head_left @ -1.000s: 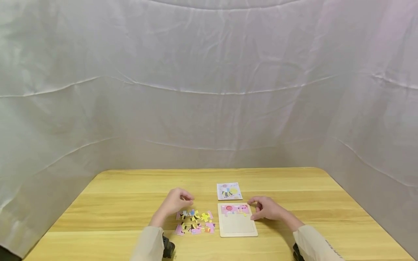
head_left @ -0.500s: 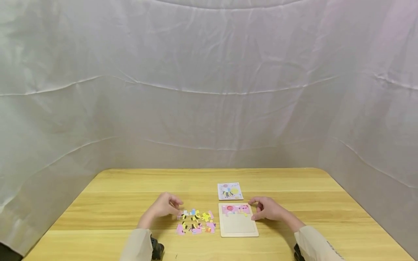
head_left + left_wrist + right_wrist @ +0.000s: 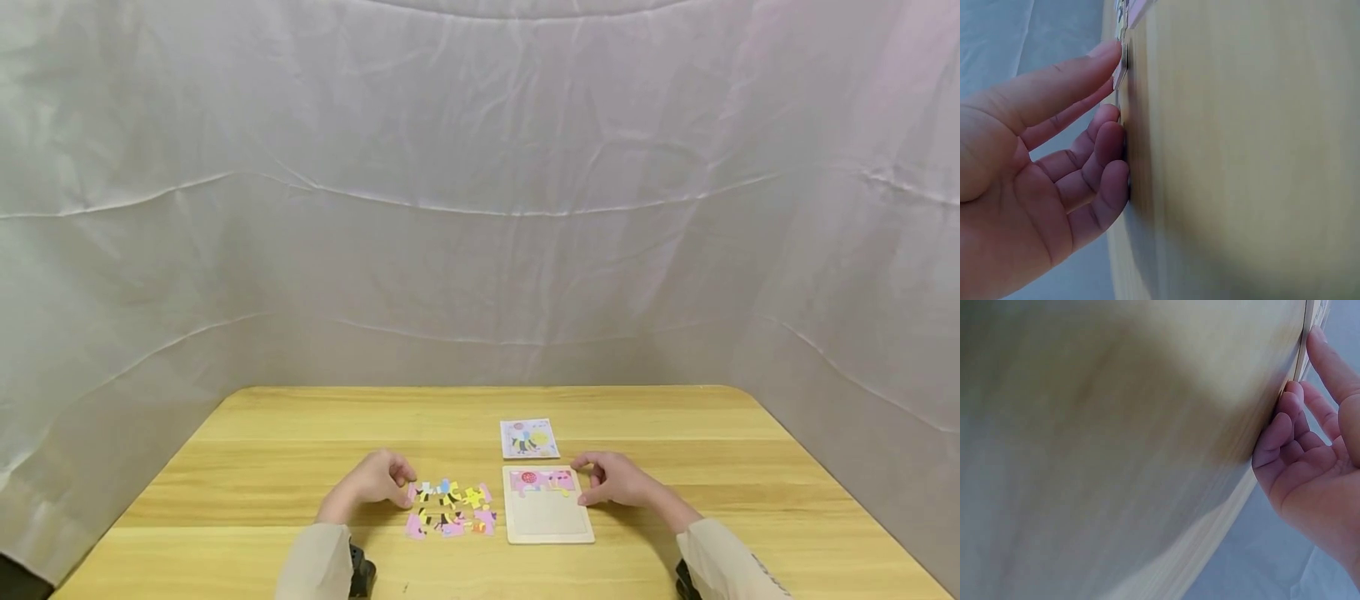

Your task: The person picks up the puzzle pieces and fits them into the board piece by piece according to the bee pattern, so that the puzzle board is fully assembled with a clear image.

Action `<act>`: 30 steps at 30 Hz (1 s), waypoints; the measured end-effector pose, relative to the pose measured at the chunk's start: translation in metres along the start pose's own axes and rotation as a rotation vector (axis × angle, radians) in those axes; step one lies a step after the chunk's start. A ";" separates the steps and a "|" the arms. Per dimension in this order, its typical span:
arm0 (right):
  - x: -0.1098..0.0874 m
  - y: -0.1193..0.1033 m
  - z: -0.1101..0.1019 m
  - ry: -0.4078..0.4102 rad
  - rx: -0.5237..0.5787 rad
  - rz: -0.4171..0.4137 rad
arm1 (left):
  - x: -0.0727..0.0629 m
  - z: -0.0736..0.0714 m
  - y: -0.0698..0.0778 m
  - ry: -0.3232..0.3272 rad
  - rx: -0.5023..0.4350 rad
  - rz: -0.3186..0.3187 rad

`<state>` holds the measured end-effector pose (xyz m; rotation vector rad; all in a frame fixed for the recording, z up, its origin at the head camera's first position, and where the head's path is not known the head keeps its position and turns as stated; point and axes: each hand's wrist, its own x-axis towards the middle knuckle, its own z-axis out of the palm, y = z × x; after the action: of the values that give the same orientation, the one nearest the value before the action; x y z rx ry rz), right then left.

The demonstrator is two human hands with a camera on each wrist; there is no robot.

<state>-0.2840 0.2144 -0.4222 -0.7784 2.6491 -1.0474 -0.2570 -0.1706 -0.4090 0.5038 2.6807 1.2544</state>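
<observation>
My left hand [image 3: 375,479] is at the left end of the upper row of loose jigsaw pieces [image 3: 450,525]. Its thumb and index finger pinch a pink jigsaw piece [image 3: 1120,76] by the edges, low over the table; the other fingers curl loosely. A pale wooden puzzle tray [image 3: 551,536] lies to the right, with joined pink pieces [image 3: 546,480] along its top, one showing a red round shape. My right hand [image 3: 615,479] touches the tray's right edge with thumb and index fingertips, its other fingers loosely bent against the table, as the right wrist view shows.
A square picture card [image 3: 529,439] of a bee lies just behind the tray. Everything sits on a wood-grain table [image 3: 300,467]. Grey cloth [image 3: 480,250] hangs around its back and sides.
My left hand has moved left and down from above the pieces to the end of the upper row, its fingertips closing on a piece there. My right hand has stayed at the tray.
</observation>
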 end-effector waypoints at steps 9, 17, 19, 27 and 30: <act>-0.001 -0.002 -0.001 0.002 0.000 0.005 | 0.001 0.003 0.005 0.021 0.043 -0.027; 0.000 0.001 -0.001 -0.001 -0.007 -0.005 | 0.002 0.001 0.003 0.001 0.064 0.033; 0.000 0.001 -0.001 -0.002 -0.010 -0.005 | 0.002 0.001 0.001 -0.005 0.064 0.044; 0.000 -0.001 -0.001 -0.005 0.009 -0.009 | 0.006 -0.001 0.001 0.008 0.053 0.035; 0.000 -0.002 -0.001 -0.005 0.006 -0.006 | 0.008 -0.001 0.003 0.026 0.054 0.035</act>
<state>-0.2833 0.2141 -0.4203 -0.7875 2.6398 -1.0535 -0.2643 -0.1671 -0.4062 0.5476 2.7451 1.2093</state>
